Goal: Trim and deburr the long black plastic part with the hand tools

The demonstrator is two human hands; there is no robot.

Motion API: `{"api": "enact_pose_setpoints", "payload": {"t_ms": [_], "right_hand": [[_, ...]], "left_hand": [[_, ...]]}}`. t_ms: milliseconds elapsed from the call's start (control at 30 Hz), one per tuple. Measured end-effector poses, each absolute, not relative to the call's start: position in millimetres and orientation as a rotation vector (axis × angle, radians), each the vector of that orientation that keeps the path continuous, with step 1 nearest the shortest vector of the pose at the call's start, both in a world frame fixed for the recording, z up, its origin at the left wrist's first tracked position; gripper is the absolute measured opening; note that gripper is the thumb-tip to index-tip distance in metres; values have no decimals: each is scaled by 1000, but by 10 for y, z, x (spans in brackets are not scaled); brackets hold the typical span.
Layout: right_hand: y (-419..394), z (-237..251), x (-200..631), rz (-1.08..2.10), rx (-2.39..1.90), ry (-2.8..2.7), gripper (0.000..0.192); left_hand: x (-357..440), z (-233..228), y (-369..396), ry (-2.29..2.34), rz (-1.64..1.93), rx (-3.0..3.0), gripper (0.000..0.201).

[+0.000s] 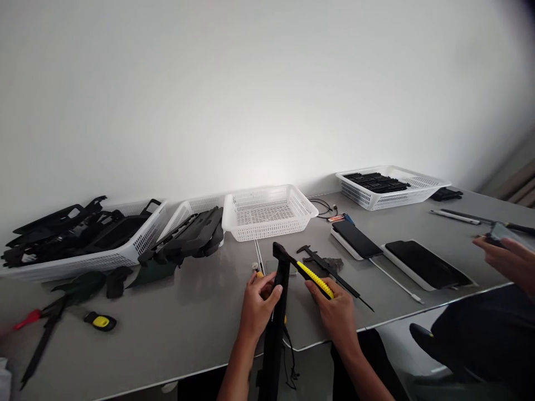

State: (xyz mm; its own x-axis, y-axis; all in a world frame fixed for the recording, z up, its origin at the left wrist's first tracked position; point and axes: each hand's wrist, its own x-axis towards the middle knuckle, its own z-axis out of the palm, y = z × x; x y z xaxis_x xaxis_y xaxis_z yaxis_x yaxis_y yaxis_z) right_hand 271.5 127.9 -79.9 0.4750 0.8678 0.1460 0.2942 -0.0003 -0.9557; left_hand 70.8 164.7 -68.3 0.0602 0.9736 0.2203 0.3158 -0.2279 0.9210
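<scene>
My left hand (pixel 258 305) grips a long black plastic part (pixel 276 323) that stands almost upright at the table's front edge. My right hand (pixel 334 313) holds a yellow-and-black utility knife (pixel 315 278), whose tip rests against the upper end of the part. A black caliper (pixel 330 270) lies on the grey table (pixel 179 328) just beyond my right hand. A small yellow-tipped tool (pixel 258 273) lies behind my left hand.
White baskets line the back: two at the left hold black parts (pixel 83 234) (pixel 196 231), one in the middle (pixel 270 211) has nothing in it, one stands far right (pixel 390 186). Two dark tablets (pixel 357 239) (pixel 428 264) lie right. Another person's hand (pixel 507 259) holds a phone at the right edge.
</scene>
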Motion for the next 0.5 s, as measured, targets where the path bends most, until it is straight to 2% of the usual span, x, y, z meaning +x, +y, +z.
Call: {"api": "enact_pose_setpoints", "payload": {"t_ms": [500], "right_hand": [[1264, -808, 2740, 632, -1554, -1068, 57]], "left_hand": [[719, -677, 1654, 1328, 1179, 1505, 48]]}}
